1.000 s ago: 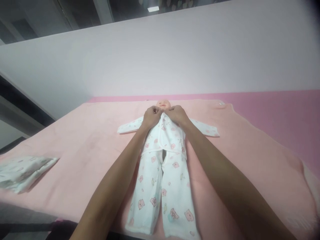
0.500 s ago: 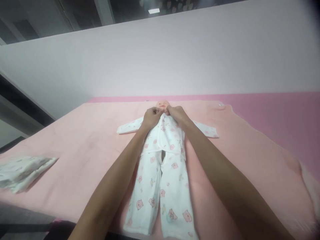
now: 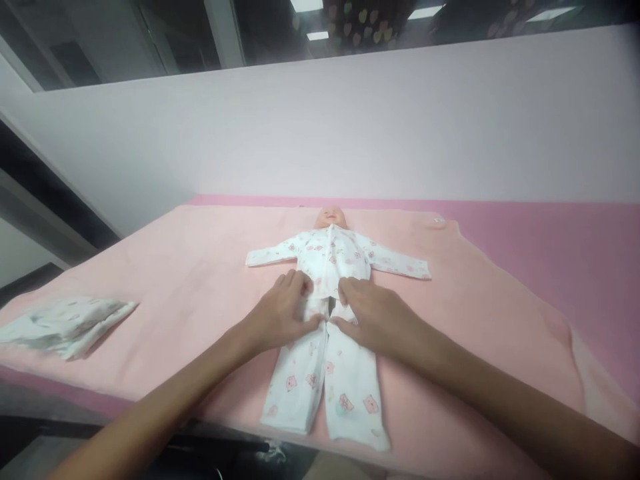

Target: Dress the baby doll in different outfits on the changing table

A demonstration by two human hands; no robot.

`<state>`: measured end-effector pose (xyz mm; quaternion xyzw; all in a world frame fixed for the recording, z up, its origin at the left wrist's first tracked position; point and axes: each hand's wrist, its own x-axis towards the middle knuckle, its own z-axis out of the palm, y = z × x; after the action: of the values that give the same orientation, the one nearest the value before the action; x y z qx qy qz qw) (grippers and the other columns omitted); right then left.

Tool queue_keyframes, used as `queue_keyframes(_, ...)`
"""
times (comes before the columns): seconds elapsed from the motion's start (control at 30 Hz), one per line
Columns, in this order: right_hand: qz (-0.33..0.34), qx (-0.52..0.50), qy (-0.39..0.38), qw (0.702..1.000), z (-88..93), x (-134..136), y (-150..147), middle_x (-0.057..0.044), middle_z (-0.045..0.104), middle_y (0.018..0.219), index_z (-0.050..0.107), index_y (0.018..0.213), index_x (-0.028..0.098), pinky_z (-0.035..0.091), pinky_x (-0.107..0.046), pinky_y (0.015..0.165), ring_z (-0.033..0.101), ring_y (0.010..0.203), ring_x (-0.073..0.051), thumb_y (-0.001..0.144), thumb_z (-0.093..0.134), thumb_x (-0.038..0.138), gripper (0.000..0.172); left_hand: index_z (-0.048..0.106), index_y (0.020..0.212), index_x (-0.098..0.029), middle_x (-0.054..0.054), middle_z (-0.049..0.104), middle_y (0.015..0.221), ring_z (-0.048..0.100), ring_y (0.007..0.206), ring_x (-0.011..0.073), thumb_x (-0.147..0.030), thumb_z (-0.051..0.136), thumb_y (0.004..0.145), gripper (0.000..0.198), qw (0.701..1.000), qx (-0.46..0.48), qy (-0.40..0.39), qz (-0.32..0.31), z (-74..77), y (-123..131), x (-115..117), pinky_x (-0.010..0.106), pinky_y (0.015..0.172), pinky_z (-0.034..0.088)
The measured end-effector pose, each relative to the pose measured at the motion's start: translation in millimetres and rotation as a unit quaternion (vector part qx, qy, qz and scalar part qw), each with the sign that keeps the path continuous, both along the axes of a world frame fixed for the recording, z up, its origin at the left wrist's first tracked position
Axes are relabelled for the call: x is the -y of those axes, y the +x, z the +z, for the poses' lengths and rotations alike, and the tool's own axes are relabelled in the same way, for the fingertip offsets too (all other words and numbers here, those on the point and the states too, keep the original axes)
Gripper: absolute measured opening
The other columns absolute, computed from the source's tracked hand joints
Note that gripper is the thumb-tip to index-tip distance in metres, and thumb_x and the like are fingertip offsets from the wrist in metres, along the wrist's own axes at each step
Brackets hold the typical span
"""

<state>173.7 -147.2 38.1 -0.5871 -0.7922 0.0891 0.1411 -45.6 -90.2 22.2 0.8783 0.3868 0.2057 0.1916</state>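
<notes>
A baby doll (image 3: 331, 218) lies on its back, its head toward the wall. It wears a white long-sleeved top (image 3: 327, 257) with pink animal prints, the sleeves stretched out sideways. Matching white trousers (image 3: 353, 400) cover its legs, with a dark gap at the crotch. My left hand (image 3: 286, 310) rests at the left side of the waist, thumb held away from the fingers. Opposite it, my right hand (image 3: 373, 312) lies over the right side of the waist, thumb also spread. Both hands touch the clothing near the top's hem and hide parts of it.
A peach blanket (image 3: 200, 267) lies beneath the doll on a pink surface (image 3: 550, 247). A folded printed cloth (image 3: 70, 323) sits at the left. Behind stands a white wall or panel (image 3: 350, 127) with dark glass above. The surface's front edge shows below the trouser legs.
Both hands have left the doll's neckline and come down to its waist, their fingers no longer pinched together. The top's front and neck now show. The view has shifted slightly.
</notes>
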Motion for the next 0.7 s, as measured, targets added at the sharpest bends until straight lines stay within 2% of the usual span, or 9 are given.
queue_keyframes(0.13, -0.065, 0.047, 0.014, 0.997, -17.4, -14.5, -13.1, -0.004, 0.064, 0.079, 0.047, 0.087, 0.021, 0.026, -0.03, 0.056, 0.055, 0.065, -0.019, 0.097, 0.052, 0.025, 0.011, 0.045, 0.086, -0.023, 0.002, 0.057, 0.086, 0.052, 0.076, 0.0208, -0.046, 0.064, 0.087, 0.03, 0.997, -0.008, 0.03, 0.066, -8.5, 16.0, -4.1, 0.033, 0.064, 0.038)
queue_keyframes(0.2, -0.065, 0.053, 0.037, 0.996, -16.9, -22.5, -13.5, -0.002, 0.061, 0.071, 0.045, 0.082, 0.022, 0.023, -0.03, 0.056, 0.052, 0.06, -0.018, 0.097, 0.049, 0.023, 0.015, 0.042, 0.078, -0.022, 0.001, 0.055, 0.077, 0.049, 0.069, 0.019, -0.037, 0.056, 0.09, 0.024, 0.995, -0.014, 0.059, 0.081, -9.1, 21.5, -10.5, 0.033, 0.064, 0.035)
queue_keyframes(0.27, -0.067, 0.025, 0.069, 0.995, -11.9, -24.6, -3.6, -0.001, 0.058, 0.067, 0.042, 0.077, 0.022, 0.023, -0.03, 0.057, 0.049, 0.059, -0.016, 0.098, 0.047, 0.025, 0.022, 0.04, 0.074, -0.022, 0.0, 0.055, 0.072, 0.049, 0.066, 0.0186, -0.032, 0.046, 0.094, 0.024, 0.993, 0.005, 0.065, 0.097, -8.3, 16.7, -16.9, 0.032, 0.064, 0.033)
queue_keyframes(0.33, -0.097, -0.03, 0.093, 0.991, -7.6, -21.0, 19.2, 0.0, 0.056, 0.065, 0.038, 0.073, 0.022, 0.025, -0.029, 0.058, 0.048, 0.059, -0.016, 0.099, 0.044, 0.03, 0.028, 0.041, 0.072, -0.022, 0.001, 0.056, 0.07, 0.051, 0.067, 0.0196, -0.035, 0.036, 0.098, 0.03, 0.984, 0.058, 0.032, 0.163, -8.1, -0.5, -23.7, 0.032, 0.063, 0.033)
queue_keyframes(0.4, -0.148, -0.074, 0.092, 0.982, -9.3, -14.2, 52.8, 0.001, 0.054, 0.063, 0.037, 0.071, 0.022, 0.026, -0.029, 0.059, 0.047, 0.059, -0.016, 0.1, 0.041, 0.034, 0.031, 0.045, 0.072, -0.022, 0.002, 0.059, 0.072, 0.055, 0.071, 0.0224, -0.041, 0.032, 0.099, 0.036, 0.96, 0.099, -0.021, 0.263, -10.3, -27.2, -30.8, 0.032, 0.065, 0.035)
queue_keyframes(0.47, -0.207, -0.073, 0.064, 0.974, -20.0, -5.6, 90.0, 0.001, 0.051, 0.061, 0.035, 0.07, 0.023, 0.027, -0.029, 0.059, 0.045, 0.057, -0.016, 0.1, 0.041, 0.038, 0.034, 0.049, 0.07, -0.022, 0.004, 0.063, 0.073, 0.057, 0.078, 0.0268, -0.043, 0.035, 0.097, 0.037, 0.938, 0.074, -0.058, 0.335, -15.9, -56.8, -36.6, 0.036, 0.072, 0.037)
queue_keyframes(0.53, -0.244, -0.043, 0.008, 0.969, -37.8, 3.9, 121.5, 0.0, 0.053, 0.062, 0.036, 0.069, 0.023, 0.028, -0.03, 0.06, 0.047, 0.059, -0.018, 0.098, 0.043, 0.043, 0.036, 0.049, 0.065, -0.022, 0.005, 0.063, 0.069, 0.057, 0.081, 0.0294, -0.042, 0.038, 0.095, 0.037, 0.931, 0.014, -0.073, 0.357, -24.6, -81.8, -39.1, 0.042, 0.083, 0.037)
queue_keyframes(0.6, -0.251, -0.018, -0.059, 0.966, -56.5, 14.1, 140.1, -0.001, 0.056, 0.066, 0.037, 0.068, 0.023, 0.03, -0.03, 0.06, 0.051, 0.062, -0.019, 0.097, 0.044, 0.044, 0.037, 0.047, 0.063, -0.022, 0.004, 0.063, 0.066, 0.057, 0.082, 0.0293, -0.04, 0.04, 0.094, 0.036, 0.936, -0.023, -0.071, 0.345, -34.2, -97.2, -38.6, 0.047, 0.093, 0.033)
queue_keyframes(0.7, -0.259, 0.018, -0.072, 0.963, -70.5, 26.6, 141.4, -0.001, 0.055, 0.065, 0.037, 0.069, 0.023, 0.03, -0.03, 0.06, 0.051, 0.062, -0.02, 0.097, 0.044, 0.046, 0.036, 0.051, 0.074, -0.023, 0.002, 0.064, 0.069, 0.057, 0.084, 0.0289, -0.037, 0.044, 0.092, 0.025, 0.941, -0.025, -0.036, 0.336, -43.4, -101.3, -37.9, 0.05, 0.096, 0.03)
